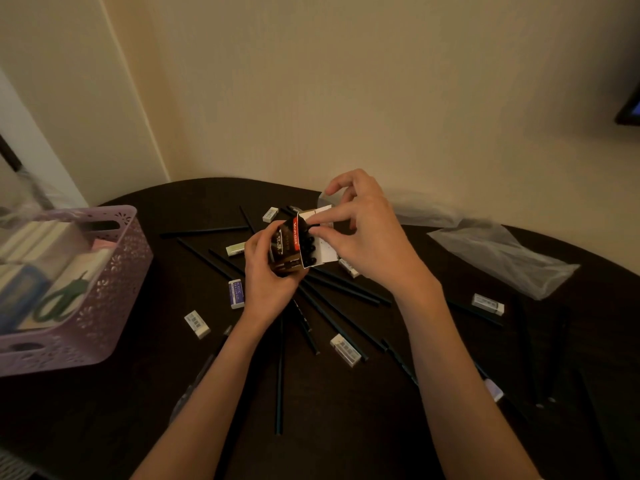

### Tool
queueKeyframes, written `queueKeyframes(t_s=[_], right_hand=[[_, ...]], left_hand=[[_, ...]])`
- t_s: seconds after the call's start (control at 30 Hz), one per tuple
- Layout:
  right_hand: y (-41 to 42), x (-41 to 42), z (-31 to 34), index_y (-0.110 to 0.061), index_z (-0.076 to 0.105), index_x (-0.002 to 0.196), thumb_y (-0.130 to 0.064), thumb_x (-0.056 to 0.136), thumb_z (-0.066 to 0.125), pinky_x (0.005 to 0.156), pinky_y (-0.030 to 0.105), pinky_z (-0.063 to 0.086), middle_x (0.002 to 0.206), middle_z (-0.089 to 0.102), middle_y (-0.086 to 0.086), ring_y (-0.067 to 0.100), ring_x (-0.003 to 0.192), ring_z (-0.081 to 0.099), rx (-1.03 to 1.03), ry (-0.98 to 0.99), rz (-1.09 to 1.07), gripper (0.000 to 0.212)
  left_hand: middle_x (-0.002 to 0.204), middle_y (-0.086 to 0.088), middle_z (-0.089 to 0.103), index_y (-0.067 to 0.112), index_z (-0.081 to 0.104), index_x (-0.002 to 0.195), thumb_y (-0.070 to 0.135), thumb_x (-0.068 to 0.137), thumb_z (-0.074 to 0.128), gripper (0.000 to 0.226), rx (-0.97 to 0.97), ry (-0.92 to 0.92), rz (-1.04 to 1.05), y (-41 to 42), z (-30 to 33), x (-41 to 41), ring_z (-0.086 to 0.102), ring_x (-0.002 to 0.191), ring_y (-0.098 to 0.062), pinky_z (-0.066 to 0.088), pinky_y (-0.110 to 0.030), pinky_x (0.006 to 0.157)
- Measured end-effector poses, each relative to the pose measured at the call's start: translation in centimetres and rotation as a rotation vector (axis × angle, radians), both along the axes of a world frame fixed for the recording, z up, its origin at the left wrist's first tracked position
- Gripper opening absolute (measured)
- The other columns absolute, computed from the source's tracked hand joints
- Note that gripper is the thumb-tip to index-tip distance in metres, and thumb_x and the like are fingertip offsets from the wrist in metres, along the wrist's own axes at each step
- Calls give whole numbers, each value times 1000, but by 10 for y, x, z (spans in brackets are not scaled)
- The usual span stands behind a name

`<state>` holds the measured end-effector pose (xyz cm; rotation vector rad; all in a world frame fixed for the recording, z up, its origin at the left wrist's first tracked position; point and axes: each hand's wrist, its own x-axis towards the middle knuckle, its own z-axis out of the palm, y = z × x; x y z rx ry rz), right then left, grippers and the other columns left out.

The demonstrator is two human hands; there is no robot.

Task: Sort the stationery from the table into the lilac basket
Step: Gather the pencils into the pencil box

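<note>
My left hand (268,275) grips a small dark box (287,247) with a red stripe, held above the middle of the dark table (104,427). My right hand (363,233) pinches the box's opened white flap (322,249), and dark round ends show inside. Several dark pencils (332,317) lie scattered under and around my hands, with several small white erasers (197,323) among them. The lilac basket (114,289) stands at the left edge and holds green-handled scissors (60,301) and white packs.
Crumpled clear plastic wrapping (502,254) lies at the table's far right by the wall. A clear pen (194,386) lies near my left forearm. A cream wall runs close behind the table. The corner of a dark screen (628,110) shows at the upper right.
</note>
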<state>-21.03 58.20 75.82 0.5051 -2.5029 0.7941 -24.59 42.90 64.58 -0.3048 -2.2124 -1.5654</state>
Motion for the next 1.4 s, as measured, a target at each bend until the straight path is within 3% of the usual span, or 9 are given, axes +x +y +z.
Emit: queueKeyframes(t_s=[0.07,0.23,0.37,0.63,0.77,0.93,1.03,1.17,1.4], right_hand=[[1,1,1,-25,77,97,-21,83,72,76,17,37,120,47,-6,4,97,44,-44,-42,39,15],[0,1,2,-20,77,84,-23,76,79,71,14,38,112,50,-8,-5,86,45,-113,21,-21,9],[-3,-2,-2,-18,77,83,-21,75,80,75,16,41,113,50,-6,-2,86,43,-107,12,-35,9],[-4,-8,-13,-21,78,80,-22,75,80,79,14,36,117,50,-6,0,103,40,-119,-66,-62,6],[0,-7,-8,-22,77,84,-23,78,77,74,10,35,116,50,-6,1,106,46,-174,-127,-20,6],[1,-2,-1,-22,61,102,-13,82,72,71,19,52,110,57,-7,1,97,57,-379,-93,54,25],[0,0,-3,-24,55,125,-6,86,64,82,11,49,118,59,-10,-1,104,57,-337,-127,104,44],[0,2,-1,-21,68,114,-7,86,63,86,7,43,113,66,-9,-1,107,57,-251,-170,104,31],[2,4,3,-16,74,103,-16,91,64,88,20,49,101,72,-6,2,98,62,-279,-125,94,16]], left_hand=[[139,-6,38,37,38,131,2,70,81,83,-4,2,-1,0,0,0,32,124,-2,29,5,91],[140,-4,35,39,38,132,3,71,80,83,15,-23,-6,0,1,1,33,130,-10,35,-21,104],[139,-4,36,41,38,131,4,72,80,81,-7,-11,-7,0,0,0,34,126,-6,31,-5,91],[137,-4,39,48,38,125,6,70,82,82,-25,35,1,-1,-2,-1,36,121,-1,33,-7,95],[139,-5,38,49,38,127,9,69,84,84,7,38,9,-3,-2,-1,36,128,-7,43,-35,105],[141,0,41,43,43,132,27,64,86,82,67,-50,-100,-6,-6,-8,42,131,-27,47,-49,100],[135,-2,48,41,45,131,20,65,85,80,97,-80,-201,-7,-5,-7,47,127,-24,49,-47,100],[129,2,51,42,47,127,-1,68,82,81,171,-170,-315,-5,0,-3,54,120,-20,51,-47,97],[135,1,46,47,47,127,6,65,85,83,150,-222,-359,-6,1,0,50,123,-19,51,-43,97]])
